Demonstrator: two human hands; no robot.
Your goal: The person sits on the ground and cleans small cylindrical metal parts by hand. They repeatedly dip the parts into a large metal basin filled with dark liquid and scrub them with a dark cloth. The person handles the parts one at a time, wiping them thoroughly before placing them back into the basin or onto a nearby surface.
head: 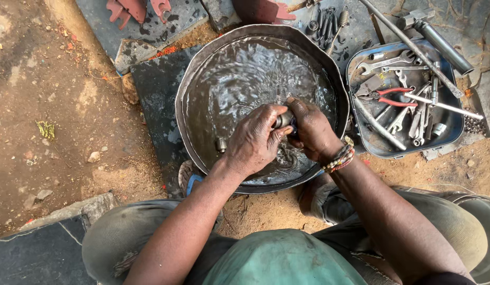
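Hands: left hand and right hand grip metal part | basin centre, rim well apart

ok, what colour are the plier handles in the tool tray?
Red. The pliers lie among grey spanners in the blue tray; the head view shows it.

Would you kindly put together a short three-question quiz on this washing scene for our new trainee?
1. True or false: both hands grip the small metal cylinder above the round basin of liquid.
2. Which wrist wears the beaded bracelet: a) left, b) right?
3. What colour are the handles of the pliers in the tool tray?

Key: 1 true, the left hand and right hand hold it; 2 b; 3 red.
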